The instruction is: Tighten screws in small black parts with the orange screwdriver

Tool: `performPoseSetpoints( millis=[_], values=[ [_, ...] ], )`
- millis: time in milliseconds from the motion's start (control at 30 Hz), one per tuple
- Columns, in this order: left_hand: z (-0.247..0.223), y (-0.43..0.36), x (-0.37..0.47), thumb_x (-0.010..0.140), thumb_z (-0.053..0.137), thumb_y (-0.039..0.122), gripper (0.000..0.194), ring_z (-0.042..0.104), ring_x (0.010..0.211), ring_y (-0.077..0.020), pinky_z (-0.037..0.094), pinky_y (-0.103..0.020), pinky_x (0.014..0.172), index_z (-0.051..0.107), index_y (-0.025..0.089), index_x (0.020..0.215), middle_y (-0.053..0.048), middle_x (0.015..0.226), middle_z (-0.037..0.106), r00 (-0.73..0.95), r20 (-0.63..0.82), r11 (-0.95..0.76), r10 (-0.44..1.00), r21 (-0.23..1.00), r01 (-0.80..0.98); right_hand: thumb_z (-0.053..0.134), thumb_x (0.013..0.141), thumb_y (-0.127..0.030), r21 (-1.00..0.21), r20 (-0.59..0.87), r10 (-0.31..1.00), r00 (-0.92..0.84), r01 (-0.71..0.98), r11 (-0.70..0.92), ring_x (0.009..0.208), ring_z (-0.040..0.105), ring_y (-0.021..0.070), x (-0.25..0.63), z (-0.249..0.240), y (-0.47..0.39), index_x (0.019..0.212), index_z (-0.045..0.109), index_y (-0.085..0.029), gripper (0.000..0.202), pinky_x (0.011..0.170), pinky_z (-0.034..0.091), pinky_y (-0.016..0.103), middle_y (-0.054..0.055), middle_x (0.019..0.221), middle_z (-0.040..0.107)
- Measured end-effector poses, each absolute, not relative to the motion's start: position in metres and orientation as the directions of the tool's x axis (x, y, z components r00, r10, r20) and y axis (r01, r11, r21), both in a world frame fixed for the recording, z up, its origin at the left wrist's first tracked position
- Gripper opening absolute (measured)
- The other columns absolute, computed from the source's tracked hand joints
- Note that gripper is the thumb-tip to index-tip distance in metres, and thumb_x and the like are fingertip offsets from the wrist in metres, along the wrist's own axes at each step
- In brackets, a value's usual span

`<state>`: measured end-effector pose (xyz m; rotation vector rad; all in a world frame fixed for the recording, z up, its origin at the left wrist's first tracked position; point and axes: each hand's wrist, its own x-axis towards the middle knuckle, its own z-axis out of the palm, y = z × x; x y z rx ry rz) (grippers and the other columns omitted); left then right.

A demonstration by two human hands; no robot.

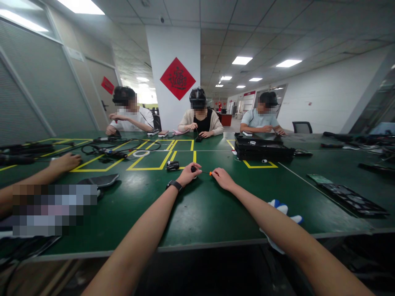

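Observation:
My right hand (223, 179) is closed on a small screwdriver with an orange end (210, 173). Its thin dark shaft runs left, toward my left hand (188, 175). That hand, with a dark band on the wrist, is closed around a small black object (193, 169), mostly hidden by the fingers and too small to name. Just left of it on the green table (197, 213) lies another small black piece (172, 165). A white glove with blue fingertips (282, 207) lies partly under my right forearm.
A black stack of hardware (263, 150) stands at centre right, with a circuit board (348, 195) nearer me. Black cables (123, 150) and a white ring (141, 153) lie at left. Another person's hand (69, 161) rests there. Several people sit around the table.

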<state>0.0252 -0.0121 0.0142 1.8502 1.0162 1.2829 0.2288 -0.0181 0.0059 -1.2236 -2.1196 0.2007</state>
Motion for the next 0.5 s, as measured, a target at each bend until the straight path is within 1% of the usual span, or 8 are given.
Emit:
performPoseSetpoints(
  millis=[100, 200, 267, 333, 400, 467, 500],
  values=[
    [0.0139, -0.0114, 0.0249, 0.063, 0.060, 0.040, 0.037, 0.049, 0.060, -0.0095, 0.040, -0.024, 0.061, 0.054, 0.017, 0.090, 0.000, 0.072, 0.055, 0.214, 0.428, -0.471, 0.878, 0.853, 0.226, 0.046, 0.078, -0.031, -0.474, 0.490, 0.807, -0.330, 0.675, 0.565, 0.078, 0.047, 0.0129, 0.2299, 0.0050, -0.0195, 0.086, 0.053, -0.017, 0.017, 0.070, 0.036, 0.025, 0.003, 0.083, 0.054],
    [0.0135, -0.0104, 0.0242, 0.064, 0.059, 0.040, 0.036, 0.049, 0.061, -0.0097, 0.039, -0.024, 0.061, 0.054, 0.017, 0.090, 0.000, 0.073, 0.055, 0.217, 0.442, -0.486, 0.870, 0.841, 0.239, 0.052, 0.074, -0.031, -0.498, 0.489, 0.805, -0.336, 0.650, 0.574, 0.076, 0.048, 0.0126, 0.2295, 0.0048, -0.0216, 0.091, 0.051, -0.018, 0.021, 0.068, 0.036, 0.025, 0.002, 0.084, 0.055],
    [0.0135, -0.0100, 0.0240, 0.064, 0.059, 0.040, 0.034, 0.049, 0.061, -0.0097, 0.039, -0.024, 0.062, 0.054, 0.017, 0.089, 0.000, 0.072, 0.055, 0.226, 0.448, -0.495, 0.865, 0.835, 0.240, 0.050, 0.075, -0.033, -0.502, 0.484, 0.807, -0.339, 0.647, 0.573, 0.077, 0.048, 0.0127, 0.2287, 0.0054, -0.0220, 0.091, 0.052, -0.018, 0.022, 0.069, 0.036, 0.025, 0.002, 0.084, 0.055],
    [0.0134, -0.0099, 0.0240, 0.064, 0.059, 0.039, 0.034, 0.049, 0.061, -0.0095, 0.040, -0.024, 0.062, 0.054, 0.017, 0.089, 0.000, 0.071, 0.055, 0.229, 0.444, -0.492, 0.866, 0.838, 0.236, 0.044, 0.080, -0.034, -0.492, 0.476, 0.812, -0.338, 0.663, 0.564, 0.079, 0.048, 0.0128, 0.2279, 0.0063, -0.0214, 0.088, 0.054, -0.017, 0.022, 0.071, 0.036, 0.025, 0.003, 0.083, 0.056],
    [0.0132, -0.0099, 0.0241, 0.063, 0.059, 0.039, 0.034, 0.049, 0.061, -0.0093, 0.040, -0.024, 0.061, 0.054, 0.017, 0.089, 0.001, 0.071, 0.055, 0.227, 0.440, -0.487, 0.869, 0.842, 0.232, 0.036, 0.083, -0.033, -0.469, 0.460, 0.820, -0.339, 0.692, 0.549, 0.079, 0.048, 0.0127, 0.2277, 0.0069, -0.0198, 0.080, 0.057, -0.016, 0.027, 0.073, 0.035, 0.025, 0.005, 0.082, 0.055],
    [0.0128, -0.0098, 0.0239, 0.062, 0.061, 0.038, 0.035, 0.049, 0.061, -0.0094, 0.040, -0.024, 0.062, 0.054, 0.017, 0.089, 0.001, 0.072, 0.055, 0.229, 0.440, -0.487, 0.869, 0.842, 0.232, 0.034, 0.084, -0.031, -0.446, 0.450, 0.824, -0.344, 0.713, 0.541, 0.079, 0.048, 0.0127, 0.2280, 0.0067, -0.0180, 0.075, 0.057, -0.015, 0.030, 0.074, 0.035, 0.025, 0.005, 0.081, 0.055],
    [0.0125, -0.0097, 0.0238, 0.062, 0.061, 0.037, 0.035, 0.049, 0.061, -0.0094, 0.040, -0.024, 0.062, 0.054, 0.017, 0.089, 0.001, 0.072, 0.055, 0.231, 0.441, -0.489, 0.867, 0.841, 0.232, 0.035, 0.084, -0.031, -0.441, 0.452, 0.822, -0.347, 0.714, 0.544, 0.079, 0.048, 0.0128, 0.2283, 0.0062, -0.0173, 0.075, 0.057, -0.016, 0.028, 0.074, 0.035, 0.025, 0.005, 0.081, 0.055]
  ],
)
